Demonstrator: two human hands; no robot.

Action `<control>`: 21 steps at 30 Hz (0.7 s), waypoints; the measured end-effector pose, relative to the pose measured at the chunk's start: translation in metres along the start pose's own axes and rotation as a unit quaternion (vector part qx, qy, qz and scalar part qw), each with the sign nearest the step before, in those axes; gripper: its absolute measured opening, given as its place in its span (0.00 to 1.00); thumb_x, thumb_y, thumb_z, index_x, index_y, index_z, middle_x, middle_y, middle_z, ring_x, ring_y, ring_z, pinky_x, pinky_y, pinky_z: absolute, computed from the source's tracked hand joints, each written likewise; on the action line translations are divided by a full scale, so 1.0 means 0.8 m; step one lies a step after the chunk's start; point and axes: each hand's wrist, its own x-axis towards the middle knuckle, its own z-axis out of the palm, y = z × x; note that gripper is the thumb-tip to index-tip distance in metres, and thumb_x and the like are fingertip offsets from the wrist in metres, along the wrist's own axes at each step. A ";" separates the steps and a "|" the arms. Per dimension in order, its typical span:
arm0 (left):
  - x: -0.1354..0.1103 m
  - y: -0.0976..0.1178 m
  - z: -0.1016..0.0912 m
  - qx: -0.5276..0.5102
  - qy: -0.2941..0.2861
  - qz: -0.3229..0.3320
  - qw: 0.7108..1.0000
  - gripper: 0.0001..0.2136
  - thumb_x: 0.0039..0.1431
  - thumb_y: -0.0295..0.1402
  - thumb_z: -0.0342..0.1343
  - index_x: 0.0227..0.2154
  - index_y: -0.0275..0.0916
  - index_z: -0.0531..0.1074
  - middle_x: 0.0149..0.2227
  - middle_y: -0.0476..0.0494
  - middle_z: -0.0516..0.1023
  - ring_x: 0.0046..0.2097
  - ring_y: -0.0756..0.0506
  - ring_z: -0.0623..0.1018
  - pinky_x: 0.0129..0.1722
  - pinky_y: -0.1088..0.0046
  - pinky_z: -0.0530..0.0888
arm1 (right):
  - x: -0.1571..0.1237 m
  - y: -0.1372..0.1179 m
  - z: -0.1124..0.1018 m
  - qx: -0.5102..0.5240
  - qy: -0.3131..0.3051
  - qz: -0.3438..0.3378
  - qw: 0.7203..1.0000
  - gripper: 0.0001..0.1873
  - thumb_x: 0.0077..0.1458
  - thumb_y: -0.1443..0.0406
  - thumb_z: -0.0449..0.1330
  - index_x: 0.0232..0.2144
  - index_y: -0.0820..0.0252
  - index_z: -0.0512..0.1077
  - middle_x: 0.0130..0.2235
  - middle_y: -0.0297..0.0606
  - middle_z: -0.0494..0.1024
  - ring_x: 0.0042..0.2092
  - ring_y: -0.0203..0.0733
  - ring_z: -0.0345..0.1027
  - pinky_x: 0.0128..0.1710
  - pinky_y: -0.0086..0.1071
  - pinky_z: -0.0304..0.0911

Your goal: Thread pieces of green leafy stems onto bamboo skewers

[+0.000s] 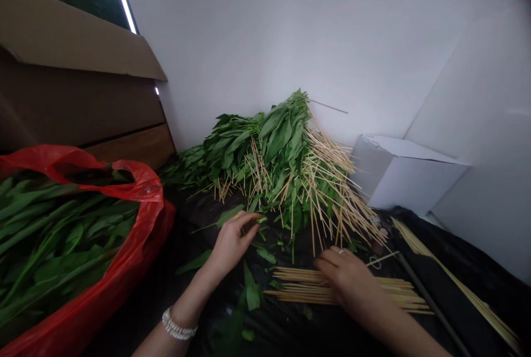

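Nearest you, your two hands work apart over a black plastic sheet with a gap between them. Your left hand, a beaded bracelet on its wrist, is curled closed around the stalk of a green leaf, with the blade sticking out past your thumb side. Your right hand, a ring on one finger, lies palm-down across a flat row of bamboo skewers. Its fingers touch them, but you can't tell whether they are gripping. Loose leaves and torn green bits lie scattered on the sheet between and below your hands.

To your right, a dark rod lies on the sheet, with a long bundle of skewers running diagonally beyond it. To your left, a red plastic bag sits open and packed with long green leaves.

Straight ahead, a large heap of leafy greens rises against the wall, with many skewers poking out of it, mostly on its right side and along its bottom edge. A white cardboard box stands just right of the heap. A brown cardboard carton stands behind the bag, and a white wall closes off the far side.
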 end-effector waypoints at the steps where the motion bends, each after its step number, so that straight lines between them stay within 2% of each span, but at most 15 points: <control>1: 0.000 0.000 0.000 -0.006 0.003 0.001 1.000 0.10 0.61 0.30 0.54 0.43 0.39 0.75 0.35 0.45 0.74 0.38 0.46 0.75 0.40 0.71 0.69 | -0.006 0.009 -0.004 0.000 -0.007 0.016 1.000 0.16 0.46 0.82 0.56 0.30 0.58 0.73 0.33 0.35 0.75 0.37 0.43 0.65 0.40 0.34 0.56; 4: -0.001 0.001 -0.001 -0.015 0.018 0.005 1.000 0.10 0.62 0.31 0.53 0.42 0.39 0.76 0.37 0.44 0.74 0.39 0.46 0.75 0.41 0.71 0.69 | -0.021 0.031 -0.007 -0.008 -0.036 0.032 0.999 0.16 0.44 0.82 0.55 0.25 0.57 0.73 0.31 0.36 0.75 0.37 0.44 0.65 0.40 0.34 0.56; 8: 0.000 -0.004 0.001 -0.043 0.034 -0.003 0.998 0.10 0.62 0.33 0.53 0.41 0.40 0.77 0.40 0.42 0.76 0.43 0.44 0.76 0.44 0.70 0.69 | -0.032 0.041 0.012 -0.036 -0.042 0.019 0.998 0.17 0.41 0.83 0.55 0.25 0.57 0.73 0.31 0.37 0.76 0.36 0.45 0.66 0.39 0.35 0.57; 10: 0.002 -0.007 0.003 -0.089 0.031 -0.036 0.995 0.11 0.61 0.35 0.53 0.41 0.39 0.77 0.39 0.42 0.79 0.41 0.44 0.77 0.42 0.70 0.70 | -0.034 0.043 0.022 -0.050 -0.023 0.011 0.998 0.17 0.42 0.83 0.55 0.26 0.57 0.73 0.31 0.37 0.75 0.36 0.45 0.66 0.38 0.36 0.57; 13: 0.003 -0.008 0.005 -0.190 0.017 -0.108 0.976 0.14 0.58 0.39 0.55 0.42 0.35 0.78 0.35 0.42 0.81 0.32 0.46 0.75 0.33 0.72 0.70 | -0.036 0.047 0.025 -0.056 0.011 -0.007 0.998 0.15 0.45 0.82 0.55 0.24 0.57 0.70 0.29 0.36 0.74 0.34 0.44 0.65 0.36 0.36 0.57; 17: 0.004 -0.001 0.001 -0.311 0.016 -0.164 0.936 0.19 0.54 0.42 0.60 0.43 0.33 0.77 0.34 0.41 0.81 0.26 0.51 0.70 0.28 0.76 0.67 | -0.027 0.040 0.007 -0.028 0.052 -0.011 0.998 0.13 0.52 0.78 0.52 0.30 0.56 0.69 0.31 0.36 0.72 0.34 0.43 0.65 0.38 0.37 0.57; 21: 0.003 0.007 -0.005 -0.376 0.025 -0.196 0.905 0.21 0.51 0.43 0.63 0.44 0.33 0.76 0.33 0.42 0.81 0.25 0.53 0.68 0.26 0.78 0.64 | 0.015 0.008 -0.019 0.009 0.141 -0.018 0.990 0.14 0.60 0.74 0.46 0.39 0.58 0.70 0.34 0.38 0.73 0.35 0.42 0.67 0.38 0.35 0.60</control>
